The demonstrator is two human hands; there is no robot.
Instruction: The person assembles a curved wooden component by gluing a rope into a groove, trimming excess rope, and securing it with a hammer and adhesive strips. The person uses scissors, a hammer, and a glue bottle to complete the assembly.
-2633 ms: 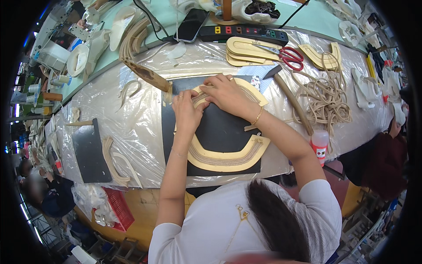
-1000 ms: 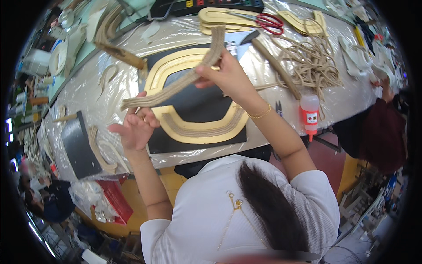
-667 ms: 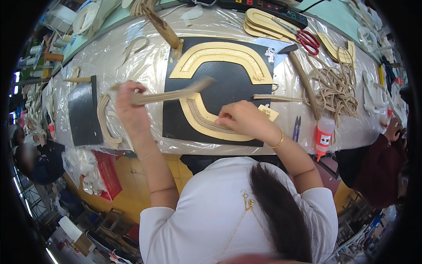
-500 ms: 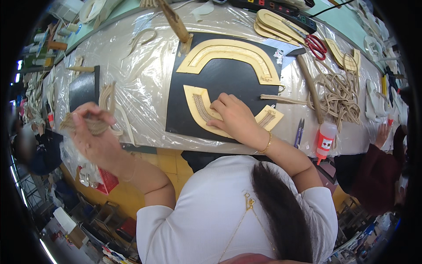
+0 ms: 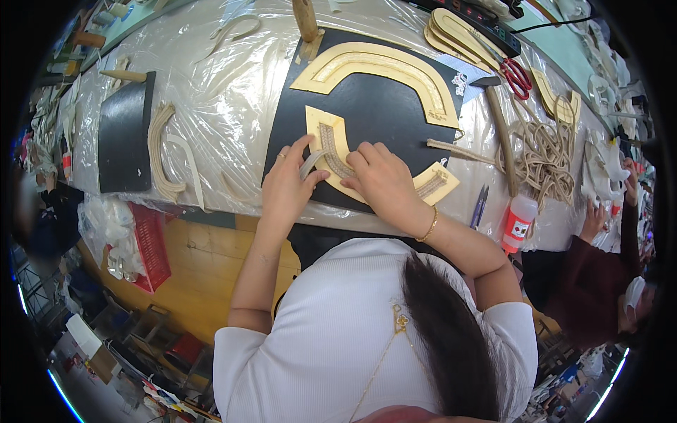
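My left hand (image 5: 288, 185) pinches a thin pale strip (image 5: 312, 163) between thumb and fingers, at the left arm of the lower curved cream template (image 5: 340, 134). A tan braided strip (image 5: 327, 141) lies in that template's groove. My right hand (image 5: 384, 180) is curled over the middle of the template, thumb and fingertips closed on the braid and hiding part of it. More braid shows in the groove beyond my right hand. Above lies a second curved template (image 5: 374, 56), its groove lighter. Both templates rest on a black board (image 5: 381, 116).
Left are a tan cord bundle (image 5: 159, 151), a white curved strip (image 5: 189, 169) and a dark board (image 5: 125, 144). Right are tangled cord (image 5: 543, 151), a wooden stick (image 5: 504, 141), red-handled scissors (image 5: 516, 77), purple snips (image 5: 480, 206) and a bottle (image 5: 520, 220). A wooden handle (image 5: 305, 20) stands behind.
My left hand has moved right, from the tan cord bundle to the lower template, and now holds a pale strip. The bundle lies on the table. My right hand stays over the template.
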